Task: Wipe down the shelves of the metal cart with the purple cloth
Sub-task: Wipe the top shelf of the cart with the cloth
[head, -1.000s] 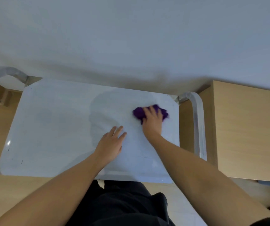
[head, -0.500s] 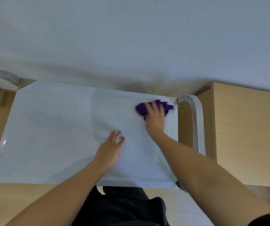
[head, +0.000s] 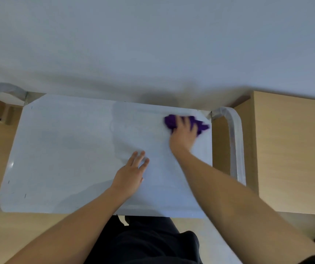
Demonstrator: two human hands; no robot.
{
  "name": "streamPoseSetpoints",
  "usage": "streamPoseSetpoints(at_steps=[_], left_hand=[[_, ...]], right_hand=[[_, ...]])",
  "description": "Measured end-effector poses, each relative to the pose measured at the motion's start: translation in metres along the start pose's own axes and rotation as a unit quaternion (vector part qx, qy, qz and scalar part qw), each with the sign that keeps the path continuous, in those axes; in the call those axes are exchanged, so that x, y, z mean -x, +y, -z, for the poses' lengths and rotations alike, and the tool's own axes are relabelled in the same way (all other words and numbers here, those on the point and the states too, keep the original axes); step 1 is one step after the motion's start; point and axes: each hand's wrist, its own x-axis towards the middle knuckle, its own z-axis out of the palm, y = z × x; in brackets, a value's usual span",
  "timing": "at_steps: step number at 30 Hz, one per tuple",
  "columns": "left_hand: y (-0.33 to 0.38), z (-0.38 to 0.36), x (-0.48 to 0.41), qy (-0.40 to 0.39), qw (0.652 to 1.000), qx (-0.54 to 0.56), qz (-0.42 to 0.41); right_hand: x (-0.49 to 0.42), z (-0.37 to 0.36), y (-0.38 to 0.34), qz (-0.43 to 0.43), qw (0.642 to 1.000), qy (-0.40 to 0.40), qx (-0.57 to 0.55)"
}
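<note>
- Purple cloth (head: 200, 125) lay bunched at the far right corner of the cart's top shelf (head: 73, 149), having travelled from a spot nearer the shelf's middle toward that corner over the last second.
- Right hand (head: 183, 134) pressed down on it with the fingers spread flat over the fabric, pinning it rather than gripping it in a fist; the blur suggested it was mid-stroke.
- Left hand (head: 131, 173) rested open and empty, palm down on the shelf near the front edge, and had barely shifted; it seemed to be bracing the cart.
- Right handle (head: 235, 141) of the cart stood just beside the cloth, with a wooden cabinet (head: 290, 153) beyond it.
- By my judgement the right end was being covered, while the left part of this shelf and any lower shelves, hidden from view, remained to be wiped.
</note>
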Motion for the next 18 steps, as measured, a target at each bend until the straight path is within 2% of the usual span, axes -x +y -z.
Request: streamPoseSetpoints(at_steps=[2, 4, 5, 7, 10, 12, 13, 15, 18], left_hand=[[-0.002, 0.0, 0.001, -0.002, 1.0, -0.002, 0.001], [-0.002, 0.001, 0.001, 0.001, 1.0, -0.009, 0.002], [-0.001, 0.001, 0.002, 0.002, 1.0, -0.012, 0.001], [0.001, 0.0, 0.003, 0.0, 1.0, -0.012, 0.001], [0.006, -0.001, 0.002, 0.0, 1.0, -0.011, 0.002], [0.009, -0.003, 0.002, 0.002, 1.0, -0.011, 0.003], [0.01, -0.004, 0.003, 0.003, 1.0, -0.013, 0.004], [0.01, -0.005, 0.005, 0.006, 1.0, -0.019, 0.008], [0.006, -0.008, 0.006, 0.006, 1.0, -0.025, 0.005]], right_hand=[[0.028, -0.018, -0.025, 0.163, 0.984, -0.061, 0.023], [0.031, -0.016, -0.019, 0.326, 0.937, -0.117, 0.041], [0.022, -0.008, -0.006, 0.366, 0.922, -0.119, 0.042], [0.004, 0.008, 0.028, 0.338, 0.935, -0.097, 0.032], [-0.004, 0.027, 0.077, 0.133, 0.991, -0.031, -0.008], [0.012, 0.021, 0.069, 0.008, 1.0, 0.012, -0.015], [0.024, 0.014, 0.053, -0.024, 0.999, 0.018, -0.013], [0.054, -0.006, 0.018, -0.005, 1.0, -0.01, -0.027], [0.091, -0.02, 0.007, 0.166, 0.983, -0.076, -0.014]])
